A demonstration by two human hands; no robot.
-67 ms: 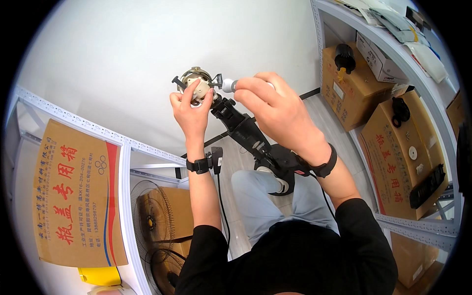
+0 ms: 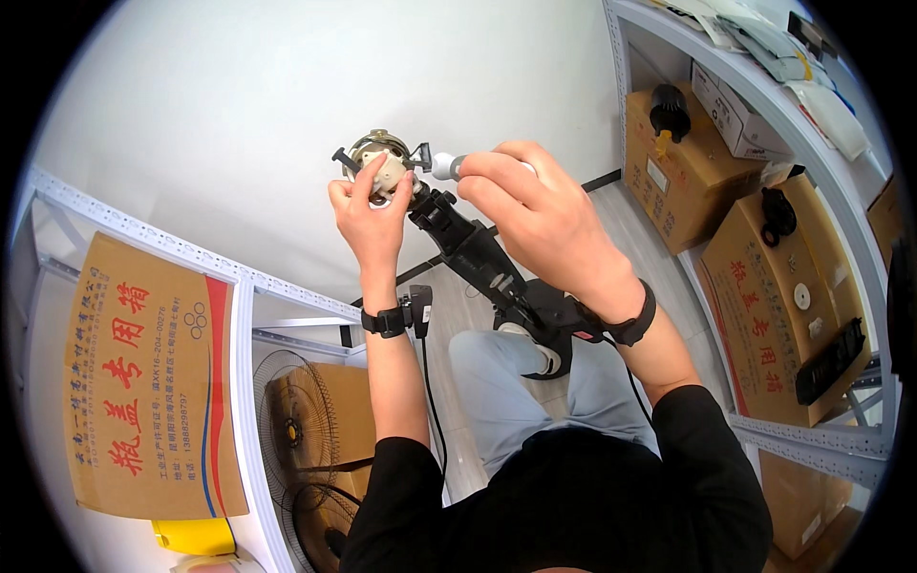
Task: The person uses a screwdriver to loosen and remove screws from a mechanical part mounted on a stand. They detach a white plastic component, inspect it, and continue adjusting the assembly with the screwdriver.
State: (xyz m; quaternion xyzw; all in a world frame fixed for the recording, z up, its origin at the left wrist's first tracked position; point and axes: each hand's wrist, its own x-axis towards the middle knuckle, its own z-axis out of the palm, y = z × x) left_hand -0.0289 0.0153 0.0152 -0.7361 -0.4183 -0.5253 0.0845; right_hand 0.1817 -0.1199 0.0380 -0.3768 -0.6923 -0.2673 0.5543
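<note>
Two hands work on a small motor at the top of a black stand.

The left hand (image 2: 371, 212) grips the motor (image 2: 380, 164) with fingers curled round its metal housing, held up before the white wall (image 2: 239, 115). The right hand (image 2: 535, 215) is clenched around a grey-tipped tool (image 2: 447, 166) whose tip touches the motor's side. The black stand (image 2: 482, 267) slopes down to the person's lap.

Motor assembly (image 2: 382, 170) sits atop the stand (image 2: 478, 258), between left hand (image 2: 371, 218) and right hand (image 2: 540, 215). Carton (image 2: 153, 382) stands on the shelf rack (image 2: 244, 315) at left, fan grille (image 2: 291, 435) just right of it. Cartons (image 2: 683, 167) occupy the right rack (image 2: 812, 191).
</note>
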